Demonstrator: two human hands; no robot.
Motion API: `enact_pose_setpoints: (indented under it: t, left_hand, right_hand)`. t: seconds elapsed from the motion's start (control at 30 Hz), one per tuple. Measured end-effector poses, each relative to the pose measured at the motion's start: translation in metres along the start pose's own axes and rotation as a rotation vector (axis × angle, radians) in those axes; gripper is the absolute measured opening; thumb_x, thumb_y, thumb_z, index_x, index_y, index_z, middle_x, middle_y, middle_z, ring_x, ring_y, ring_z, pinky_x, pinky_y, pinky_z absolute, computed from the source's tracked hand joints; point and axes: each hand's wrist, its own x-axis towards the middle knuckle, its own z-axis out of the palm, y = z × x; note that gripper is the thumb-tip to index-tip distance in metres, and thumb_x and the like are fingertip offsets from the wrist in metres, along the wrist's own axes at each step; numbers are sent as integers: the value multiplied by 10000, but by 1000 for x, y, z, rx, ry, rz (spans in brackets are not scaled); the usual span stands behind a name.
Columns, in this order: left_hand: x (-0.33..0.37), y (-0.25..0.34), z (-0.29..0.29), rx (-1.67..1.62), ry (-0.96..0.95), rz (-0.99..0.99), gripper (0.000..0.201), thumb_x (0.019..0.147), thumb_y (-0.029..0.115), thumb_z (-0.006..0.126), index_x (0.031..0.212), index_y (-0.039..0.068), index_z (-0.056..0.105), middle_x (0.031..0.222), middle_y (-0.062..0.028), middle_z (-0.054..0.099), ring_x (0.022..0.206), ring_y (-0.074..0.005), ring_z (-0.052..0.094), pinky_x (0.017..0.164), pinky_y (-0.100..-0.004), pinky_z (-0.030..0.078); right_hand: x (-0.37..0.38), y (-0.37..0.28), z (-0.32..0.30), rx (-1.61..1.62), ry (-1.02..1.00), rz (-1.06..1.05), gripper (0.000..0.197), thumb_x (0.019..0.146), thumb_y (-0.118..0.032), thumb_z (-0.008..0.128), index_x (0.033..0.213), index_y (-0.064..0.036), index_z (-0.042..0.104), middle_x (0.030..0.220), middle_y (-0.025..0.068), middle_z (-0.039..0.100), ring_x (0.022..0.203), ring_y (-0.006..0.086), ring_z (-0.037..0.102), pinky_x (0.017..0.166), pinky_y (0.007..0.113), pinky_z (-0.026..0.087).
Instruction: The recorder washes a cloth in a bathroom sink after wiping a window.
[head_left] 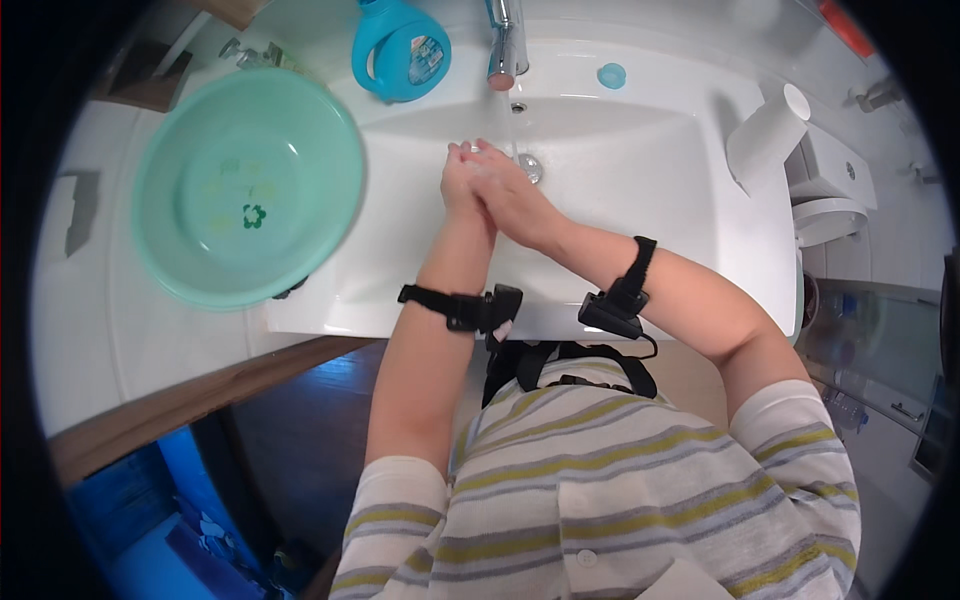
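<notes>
Over the white sink basin (620, 200), my left hand (461, 188) and my right hand (518, 202) are pressed together, palm to palm. The fingers of both look extended and slightly cupped, and no object shows between them. A whitish wet shine lies where they meet, partly hidden by the right hand. Just beyond them is the chrome faucet (507, 45), with a thin stream of water falling close to my fingertips. The round metal drain (530, 168) sits to the right of my fingers.
A large mint-green washbasin (215, 235) stands on the counter at left. Behind the sink are a blue handled bottle (405, 55) and a small blue cap (611, 76). A white cylinder (765, 140) leans at the right rim. Black straps with small boxes circle both forearms.
</notes>
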Motion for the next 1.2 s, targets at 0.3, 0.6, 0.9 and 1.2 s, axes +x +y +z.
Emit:
enact_pose_setpoints:
  t: [0.3,0.6,0.9,1.2]
  left_hand:
    - [22,5,0,-81,-54,39,267,881,210,315,1016,33,461,936,-99,520,880,-246,515,803,-412,412]
    - [30,-8,7,-103,-114,10,297,880,294,324,929,48,483,905,-121,554,866,-250,530,793,-393,422]
    - [28,-19,11,78,-37,45,331,884,281,320,1047,25,451,1009,-123,520,938,-261,495,853,-411,380]
    - [-13,6,9,-79,-107,-83,648,857,487,273,1290,12,195,1340,-165,234,1227,-315,266,1025,-444,124]
  right_hand:
    - [7,5,-16,119,274,195,301,787,-146,431,1030,12,511,1073,238,500,1049,374,447,894,380,349]
    - [11,19,-39,388,464,380,347,816,-188,387,1097,-9,485,1161,229,448,1042,364,452,886,361,365]
    - [19,42,-39,64,323,127,416,799,-238,453,1144,-6,435,1157,187,466,1029,299,476,853,325,385]
    - [-19,42,-61,882,38,480,316,829,-141,492,1138,-73,493,1082,68,523,919,141,518,759,272,421]
